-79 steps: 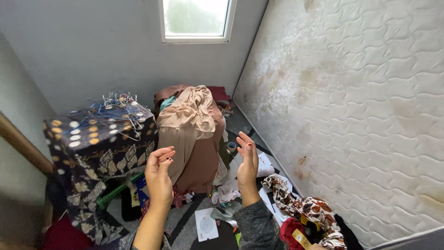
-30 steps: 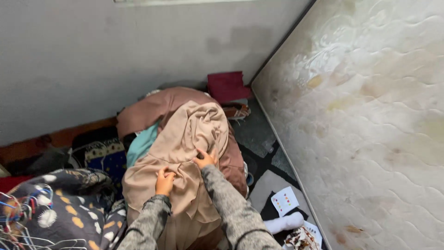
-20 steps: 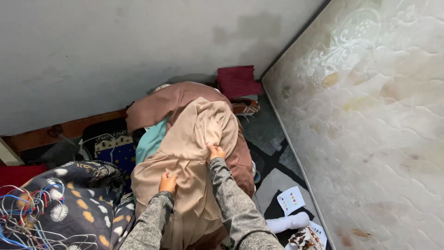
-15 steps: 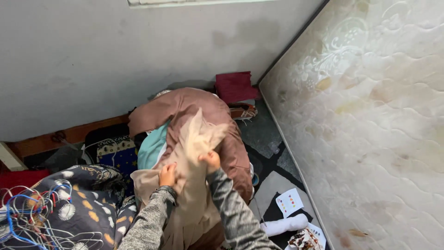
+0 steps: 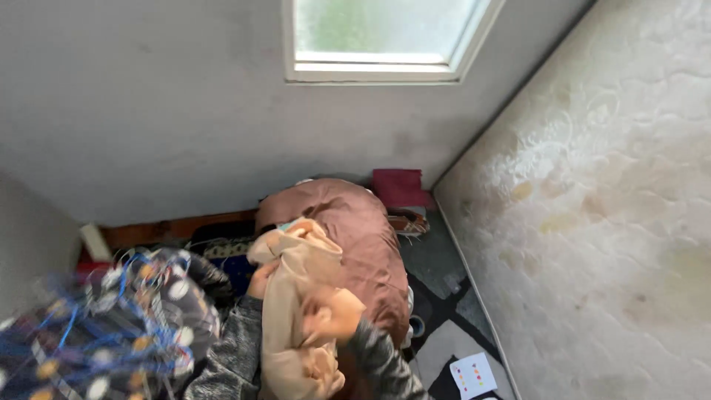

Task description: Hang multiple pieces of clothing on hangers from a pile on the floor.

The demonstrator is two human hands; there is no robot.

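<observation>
Both hands grip one item — a long beige garment of soft, draping cloth (image 5: 300, 311). The left hand (image 5: 261, 280) is closed on its upper left edge, beside the gathered top. The right hand (image 5: 329, 324) is closed on a fold lower down, at the garment's right side. The cloth hangs between and below them, its long axis running roughly top to bottom of the view, its lower end bunched near the bottom edge. The garment lies directly in front of the hands, just left of and partly overlapping a rounded heap of brown cloth (image 5: 363, 237). The right hand is nearer that heap; the left is nearer a dark patterned cloth with pale spots (image 5: 170, 296), on which a tangle of blue and white wire hangers (image 5: 67, 333) rests.

Limits of view: motion blur smears the hands and the hangers, so individual fingers cannot be made out. Grey sleeves hide both wrists. The garment's lower end is cut off. An upright quilted mattress (image 5: 592, 222) fills the right — its base is out of view.
</observation>
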